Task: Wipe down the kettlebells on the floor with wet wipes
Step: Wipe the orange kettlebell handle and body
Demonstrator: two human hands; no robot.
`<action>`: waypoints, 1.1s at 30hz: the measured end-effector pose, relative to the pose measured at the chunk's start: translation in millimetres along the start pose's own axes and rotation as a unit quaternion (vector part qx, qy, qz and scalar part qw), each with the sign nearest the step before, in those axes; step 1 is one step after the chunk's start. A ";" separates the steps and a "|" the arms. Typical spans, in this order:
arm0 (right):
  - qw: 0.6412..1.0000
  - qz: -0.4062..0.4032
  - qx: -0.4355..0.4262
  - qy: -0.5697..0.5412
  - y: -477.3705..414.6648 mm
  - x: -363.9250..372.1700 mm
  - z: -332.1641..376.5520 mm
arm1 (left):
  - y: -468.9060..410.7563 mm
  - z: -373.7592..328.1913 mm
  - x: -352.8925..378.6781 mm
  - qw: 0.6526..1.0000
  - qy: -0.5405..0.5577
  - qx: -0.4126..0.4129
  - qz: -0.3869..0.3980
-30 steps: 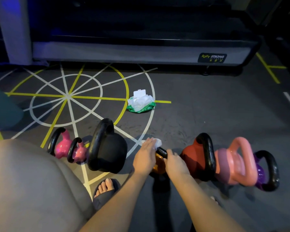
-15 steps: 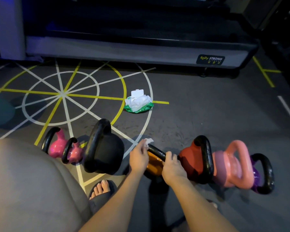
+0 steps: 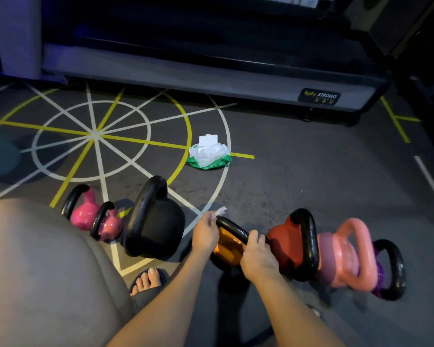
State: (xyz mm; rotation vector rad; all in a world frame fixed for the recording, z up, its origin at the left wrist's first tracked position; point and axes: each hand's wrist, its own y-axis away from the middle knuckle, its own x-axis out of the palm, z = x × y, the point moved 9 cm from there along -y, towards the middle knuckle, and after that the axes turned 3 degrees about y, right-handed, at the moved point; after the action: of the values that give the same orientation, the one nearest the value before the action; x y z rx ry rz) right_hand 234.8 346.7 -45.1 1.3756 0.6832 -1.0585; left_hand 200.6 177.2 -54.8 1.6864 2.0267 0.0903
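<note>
While the orange kettlebell (image 3: 229,245) is gripped at its handle by the right hand (image 3: 258,259), a wet wipe (image 3: 220,211) is pinched against that handle by the left hand (image 3: 206,234). The kettlebell is flanked on the floor by the black kettlebell (image 3: 156,229) and the red kettlebell (image 3: 286,244).

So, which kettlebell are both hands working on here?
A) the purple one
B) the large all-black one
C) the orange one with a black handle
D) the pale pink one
C: the left hand pinches a white wet wipe at one end of the handle of the orange kettlebell with a black handle, and the right hand grips the other end.
</note>
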 end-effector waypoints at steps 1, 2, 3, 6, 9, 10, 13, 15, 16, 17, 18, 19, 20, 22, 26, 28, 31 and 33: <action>1.000 0.000 0.002 0.000 0.0 0.2 -0.5 | -4.3 8.2 0.8 1.000 0.004 -0.015 0.002; 1.000 0.002 0.003 0.001 -0.4 0.4 -0.7 | -8.8 17.3 2.6 0.999 0.013 -0.031 0.011; 1.000 0.003 0.002 0.001 -1.0 0.3 -0.8 | -12.0 24.7 5.1 0.998 0.039 -0.049 0.019; 1.000 0.002 -0.001 0.001 -1.5 -0.6 -0.5 | -15.9 40.0 13.2 0.985 0.123 -0.110 0.049; 1.000 -0.004 -0.007 0.002 -0.4 -1.2 0.5 | -11.8 56.7 15.2 0.972 0.155 -0.163 0.064; 1.000 -0.006 -0.006 0.001 -0.1 -1.8 0.0 | -9.6 64.4 17.1 0.969 0.152 -0.183 0.071; 1.000 0.000 -0.002 -0.002 0.2 -3.2 0.3 | -5.4 75.7 17.7 0.966 0.120 -0.221 0.067; 1.000 0.002 -0.001 -0.005 0.7 -3.8 1.2 | -4.5 70.8 14.3 0.968 0.117 -0.217 0.048; 1.000 0.005 0.001 -0.006 1.2 -3.9 1.4 | -3.6 66.5 12.7 0.970 0.120 -0.209 0.041; 1.000 0.006 0.003 -0.007 1.7 -3.9 1.4 | -4.1 65.3 12.1 0.972 0.120 -0.200 0.033; 1.000 0.006 0.004 -0.007 1.9 -3.5 1.4 | -3.7 63.0 10.1 0.974 0.128 -0.186 0.020; 1.000 0.005 0.004 -0.008 1.9 -3.2 1.4 | -3.4 61.5 7.0 0.975 0.142 -0.171 0.004; 1.000 0.004 0.005 -0.011 1.8 -2.9 1.5 | -2.8 58.3 2.6 0.977 0.153 -0.149 -0.013; 1.000 0.000 0.006 -0.014 2.1 -2.8 2.0 | 1.0 47.6 -8.6 0.980 0.159 -0.107 -0.043; 1.000 -0.009 0.004 -0.014 2.4 -1.9 1.5 | 7.3 14.3 -19.9 0.991 0.121 -0.020 -0.061; 1.000 -0.009 0.004 -0.018 3.2 -0.3 1.4 | 5.4 11.2 -13.3 0.995 0.095 -0.005 -0.030; 1.000 -0.010 0.000 -0.021 2.8 -0.3 1.1 | 0.2 18.5 -9.1 0.999 0.047 0.010 -0.021; 1.000 -0.002 -0.010 -0.012 0.7 0.6 0.8 | -3.0 24.5 -5.8 0.999 0.034 0.004 -0.007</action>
State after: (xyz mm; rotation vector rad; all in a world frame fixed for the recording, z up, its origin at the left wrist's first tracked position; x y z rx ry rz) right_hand 235.5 345.8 -45.2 1.3432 0.6767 -1.0670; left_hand 208.7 164.7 -75.4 1.6954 2.0908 0.1365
